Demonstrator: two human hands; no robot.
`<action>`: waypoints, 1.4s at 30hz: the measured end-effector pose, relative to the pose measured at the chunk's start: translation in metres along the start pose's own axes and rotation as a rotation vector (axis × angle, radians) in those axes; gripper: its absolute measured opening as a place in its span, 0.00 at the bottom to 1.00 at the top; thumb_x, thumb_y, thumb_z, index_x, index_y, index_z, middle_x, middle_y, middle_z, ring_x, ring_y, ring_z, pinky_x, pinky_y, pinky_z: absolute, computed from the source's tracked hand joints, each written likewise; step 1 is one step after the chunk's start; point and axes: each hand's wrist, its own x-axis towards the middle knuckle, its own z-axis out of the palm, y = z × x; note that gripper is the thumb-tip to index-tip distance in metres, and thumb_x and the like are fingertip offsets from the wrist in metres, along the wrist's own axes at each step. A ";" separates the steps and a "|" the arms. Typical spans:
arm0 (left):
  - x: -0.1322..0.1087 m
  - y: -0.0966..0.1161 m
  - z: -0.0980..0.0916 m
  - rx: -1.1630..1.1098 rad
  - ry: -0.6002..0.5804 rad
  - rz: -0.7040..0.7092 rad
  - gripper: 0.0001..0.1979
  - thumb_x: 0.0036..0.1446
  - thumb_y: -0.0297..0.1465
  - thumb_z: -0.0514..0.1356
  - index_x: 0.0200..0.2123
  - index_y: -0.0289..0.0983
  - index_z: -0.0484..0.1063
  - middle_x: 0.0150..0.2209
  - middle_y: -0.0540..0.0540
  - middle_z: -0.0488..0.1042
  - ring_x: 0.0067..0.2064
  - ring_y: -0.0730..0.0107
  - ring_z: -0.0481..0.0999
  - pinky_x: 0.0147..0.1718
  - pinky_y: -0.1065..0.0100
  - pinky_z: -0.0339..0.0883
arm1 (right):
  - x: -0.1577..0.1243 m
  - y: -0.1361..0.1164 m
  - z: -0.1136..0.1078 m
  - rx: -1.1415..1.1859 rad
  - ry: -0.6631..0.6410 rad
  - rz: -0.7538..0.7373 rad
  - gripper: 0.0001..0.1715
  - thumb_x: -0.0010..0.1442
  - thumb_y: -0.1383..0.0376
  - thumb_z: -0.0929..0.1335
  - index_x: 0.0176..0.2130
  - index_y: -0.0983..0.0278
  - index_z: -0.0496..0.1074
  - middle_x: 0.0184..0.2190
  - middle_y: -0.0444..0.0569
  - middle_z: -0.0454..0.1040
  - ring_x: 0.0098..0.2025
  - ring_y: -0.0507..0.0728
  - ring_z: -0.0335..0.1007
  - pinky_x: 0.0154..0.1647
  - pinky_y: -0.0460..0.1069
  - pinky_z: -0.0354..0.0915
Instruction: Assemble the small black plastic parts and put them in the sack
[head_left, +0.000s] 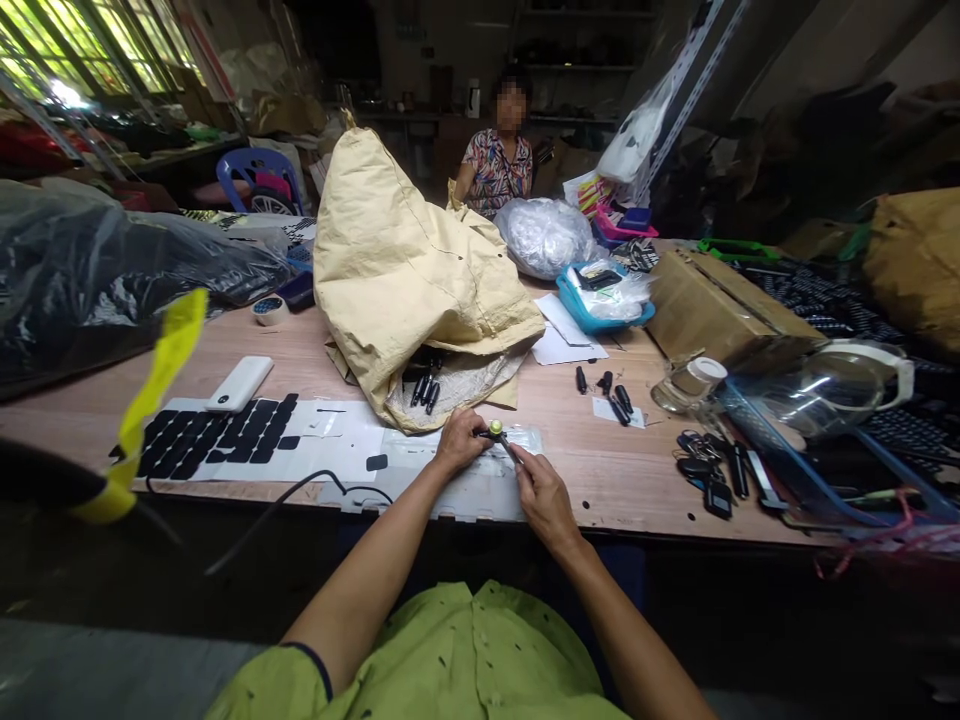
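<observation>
My left hand [460,442] is closed, its fingertips pinching a small dark part at the table's front. Beside those fingertips is a small round yellow-green piece [495,427]. My right hand [543,492] grips a slim dark rod-like tool [511,449], whose far end meets the small part near the yellow-green piece. Both hands are over a pale translucent sheet [457,497] on the table edge. Just beyond, several black cylindrical pieces [426,390] lie in the mouth of a large tan sack [405,260]. The exact kind of part and tool is too small to tell.
Flat black pieces [187,440] lie on white paper at left, with a white power bank [240,384]. At right are loose black pieces [622,400], keys [701,470], a glass jar [686,385] and a cardboard box [727,305]. A person [499,160] sits across the table.
</observation>
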 end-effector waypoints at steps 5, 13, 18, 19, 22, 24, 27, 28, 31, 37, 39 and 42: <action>-0.001 0.001 -0.001 -0.007 0.011 0.005 0.08 0.44 0.25 0.69 0.24 0.38 0.72 0.29 0.50 0.72 0.40 0.64 0.68 0.41 0.64 0.62 | 0.000 0.002 -0.006 0.009 0.054 0.013 0.23 0.65 0.64 0.59 0.55 0.58 0.73 0.40 0.50 0.76 0.43 0.55 0.73 0.45 0.49 0.70; -0.001 0.003 -0.004 0.007 -0.009 0.002 0.07 0.44 0.25 0.69 0.24 0.39 0.73 0.30 0.50 0.72 0.41 0.63 0.69 0.41 0.63 0.62 | 0.017 0.019 -0.013 -0.104 0.093 0.037 0.23 0.64 0.65 0.59 0.53 0.57 0.74 0.40 0.49 0.76 0.42 0.56 0.71 0.43 0.49 0.68; -0.003 0.004 -0.007 0.002 -0.012 -0.004 0.06 0.44 0.26 0.68 0.25 0.39 0.73 0.30 0.49 0.72 0.41 0.62 0.69 0.42 0.63 0.63 | 0.053 0.048 -0.028 -0.425 0.154 0.134 0.22 0.63 0.67 0.61 0.53 0.56 0.75 0.35 0.48 0.71 0.38 0.55 0.65 0.35 0.47 0.60; -0.003 0.004 -0.007 0.003 -0.012 0.001 0.06 0.45 0.26 0.68 0.25 0.39 0.74 0.30 0.49 0.72 0.41 0.62 0.69 0.42 0.62 0.63 | 0.059 0.054 -0.030 -0.489 0.156 0.134 0.21 0.63 0.68 0.62 0.52 0.56 0.75 0.34 0.48 0.70 0.38 0.55 0.64 0.34 0.47 0.58; -0.004 0.002 -0.006 0.008 -0.015 0.012 0.05 0.46 0.27 0.67 0.27 0.39 0.74 0.31 0.49 0.72 0.41 0.62 0.68 0.43 0.62 0.63 | 0.069 0.067 -0.030 -0.634 0.157 0.120 0.21 0.63 0.69 0.62 0.51 0.57 0.76 0.33 0.49 0.69 0.37 0.55 0.61 0.33 0.48 0.53; -0.004 0.001 -0.005 0.013 -0.021 0.000 0.05 0.46 0.27 0.67 0.28 0.39 0.74 0.32 0.49 0.72 0.42 0.62 0.68 0.43 0.61 0.63 | 0.069 0.071 -0.026 -0.705 0.166 0.116 0.21 0.63 0.69 0.62 0.51 0.58 0.76 0.33 0.50 0.68 0.36 0.56 0.59 0.32 0.48 0.51; -0.002 0.002 -0.006 0.031 -0.032 -0.014 0.05 0.47 0.27 0.67 0.29 0.39 0.74 0.33 0.49 0.72 0.42 0.61 0.68 0.44 0.61 0.62 | 0.067 0.070 -0.019 -0.773 0.192 0.118 0.20 0.63 0.69 0.62 0.50 0.59 0.75 0.34 0.51 0.67 0.37 0.57 0.58 0.32 0.49 0.49; -0.002 0.003 -0.007 0.041 -0.036 -0.014 0.05 0.48 0.27 0.67 0.29 0.39 0.74 0.33 0.49 0.72 0.43 0.61 0.68 0.44 0.61 0.62 | 0.066 0.069 -0.017 -0.787 0.196 0.123 0.19 0.63 0.69 0.62 0.50 0.59 0.75 0.34 0.52 0.67 0.37 0.57 0.58 0.32 0.49 0.49; -0.009 0.013 -0.011 0.062 -0.047 -0.002 0.03 0.52 0.29 0.64 0.32 0.38 0.73 0.35 0.47 0.72 0.44 0.60 0.67 0.46 0.61 0.61 | 0.067 0.066 -0.016 -0.815 0.185 0.131 0.18 0.63 0.68 0.62 0.49 0.60 0.76 0.35 0.52 0.67 0.38 0.57 0.59 0.32 0.50 0.49; -0.080 0.036 0.003 -0.123 -0.388 0.233 0.09 0.62 0.38 0.57 0.41 0.39 0.72 0.37 0.47 0.74 0.40 0.64 0.70 0.41 0.65 0.62 | 0.069 0.067 -0.017 -0.845 0.179 0.125 0.18 0.62 0.68 0.63 0.49 0.61 0.75 0.35 0.52 0.67 0.39 0.58 0.60 0.33 0.50 0.51; -0.106 0.036 0.011 -0.103 -0.459 0.365 0.12 0.62 0.41 0.57 0.40 0.40 0.72 0.36 0.45 0.74 0.42 0.61 0.70 0.44 0.63 0.62 | 0.069 0.068 -0.016 -0.849 0.186 0.121 0.18 0.62 0.68 0.63 0.49 0.61 0.75 0.35 0.52 0.67 0.39 0.58 0.60 0.33 0.49 0.50; -0.130 0.028 0.018 -0.004 -0.448 0.488 0.14 0.64 0.42 0.53 0.42 0.40 0.71 0.37 0.41 0.76 0.47 0.55 0.70 0.49 0.57 0.60 | 0.069 0.068 -0.015 -0.844 0.194 0.117 0.17 0.62 0.68 0.63 0.48 0.62 0.75 0.34 0.52 0.67 0.39 0.58 0.60 0.33 0.49 0.51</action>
